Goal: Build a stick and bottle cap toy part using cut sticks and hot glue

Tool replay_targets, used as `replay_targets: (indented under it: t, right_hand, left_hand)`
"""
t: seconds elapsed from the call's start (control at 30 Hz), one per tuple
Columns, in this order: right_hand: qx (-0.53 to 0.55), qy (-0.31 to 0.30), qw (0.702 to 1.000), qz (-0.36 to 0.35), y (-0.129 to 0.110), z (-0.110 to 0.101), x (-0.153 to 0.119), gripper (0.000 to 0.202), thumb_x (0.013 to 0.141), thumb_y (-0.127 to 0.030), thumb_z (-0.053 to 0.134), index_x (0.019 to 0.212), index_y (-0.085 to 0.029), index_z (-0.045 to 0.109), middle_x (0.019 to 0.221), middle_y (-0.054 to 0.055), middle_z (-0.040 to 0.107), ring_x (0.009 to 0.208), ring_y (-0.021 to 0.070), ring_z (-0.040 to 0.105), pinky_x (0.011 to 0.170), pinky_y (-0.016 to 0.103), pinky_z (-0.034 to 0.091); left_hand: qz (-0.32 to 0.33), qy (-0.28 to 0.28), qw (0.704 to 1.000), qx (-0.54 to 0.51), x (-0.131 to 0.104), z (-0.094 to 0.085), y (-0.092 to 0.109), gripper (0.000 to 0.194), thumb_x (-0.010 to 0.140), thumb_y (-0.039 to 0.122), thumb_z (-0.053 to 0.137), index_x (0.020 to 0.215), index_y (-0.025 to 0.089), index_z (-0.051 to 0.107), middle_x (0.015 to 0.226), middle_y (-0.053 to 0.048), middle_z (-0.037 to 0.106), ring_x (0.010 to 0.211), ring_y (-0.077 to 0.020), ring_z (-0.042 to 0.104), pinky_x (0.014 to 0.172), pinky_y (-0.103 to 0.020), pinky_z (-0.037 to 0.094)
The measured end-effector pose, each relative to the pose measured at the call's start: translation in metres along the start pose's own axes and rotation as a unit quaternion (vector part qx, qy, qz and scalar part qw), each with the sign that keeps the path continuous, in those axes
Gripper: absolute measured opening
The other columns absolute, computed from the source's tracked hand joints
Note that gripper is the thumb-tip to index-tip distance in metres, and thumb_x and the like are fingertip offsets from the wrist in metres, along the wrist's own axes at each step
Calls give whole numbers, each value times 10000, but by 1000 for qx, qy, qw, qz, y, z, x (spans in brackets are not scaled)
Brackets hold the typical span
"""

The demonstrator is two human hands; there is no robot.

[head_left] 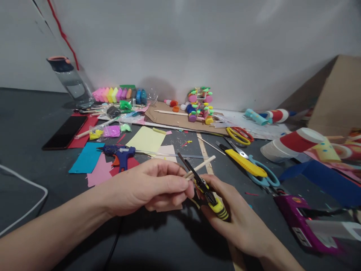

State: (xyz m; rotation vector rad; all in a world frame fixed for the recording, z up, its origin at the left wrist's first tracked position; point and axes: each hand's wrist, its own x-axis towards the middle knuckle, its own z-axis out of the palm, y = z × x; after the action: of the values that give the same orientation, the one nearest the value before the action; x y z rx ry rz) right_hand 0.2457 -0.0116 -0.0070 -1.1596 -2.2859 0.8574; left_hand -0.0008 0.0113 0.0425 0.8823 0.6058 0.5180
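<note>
Near the middle of the view, my left hand (169, 182) pinches thin pale wooden sticks (207, 162) between thumb and fingers. One stick's end points up to the right. My right hand (234, 214) is wrapped round yellow-and-black pliers (211, 198). Their long dark jaws are parted and cross the sticks just beyond my left fingertips. Whether the jaws press on the wood I cannot tell. Below the hands, a strip of pale wood (209, 169) lies on the dark table, partly hidden by my right hand.
A blue glue gun (124, 154) lies among coloured papers to the left, near a black phone (66, 131) and a water bottle (72, 82). To the right are a yellow cutter (245, 162), blue-handled scissors (263, 175), paper cups (293, 145) and a purple device (304, 222). Colourful clay models (200, 105) stand behind.
</note>
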Motion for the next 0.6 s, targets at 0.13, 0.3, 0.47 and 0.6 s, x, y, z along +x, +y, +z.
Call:
replay_targets:
  t: [0.13,0.3,0.47,0.6]
  right_hand:
    - [-6,0,1000,6,-1,-1,1,469,845,-178,561,1296,-280,481,1204,15,649,1061,164,647,906,245,514]
    - [-57,41,997,-37,-3,-1,1,494,843,-182,576,1312,-301,477,1198,2,678,1056,168,674,904,225,533]
    - [-71,69,993,-58,-5,-1,1,492,835,-176,561,1302,-306,481,1185,1,687,1048,166,687,895,201,545]
    - [-81,70,993,-52,-7,-2,1,496,839,-183,571,1310,-306,480,1190,2,688,1042,165,691,898,203,550]
  left_hand:
    - [34,22,999,37,-2,4,0,222,961,315,599,824,144,638,571,66,444,461,-43,297,422,-169,228]
    - [45,70,992,93,-6,14,4,339,1021,253,455,708,152,542,565,76,384,501,-54,276,478,-165,276]
    - [56,113,985,115,-6,19,2,250,997,295,512,788,167,560,670,53,471,590,-67,391,533,-153,357]
    - [80,140,978,131,-6,19,-3,185,955,319,602,858,162,599,780,33,552,683,-72,472,589,-138,411]
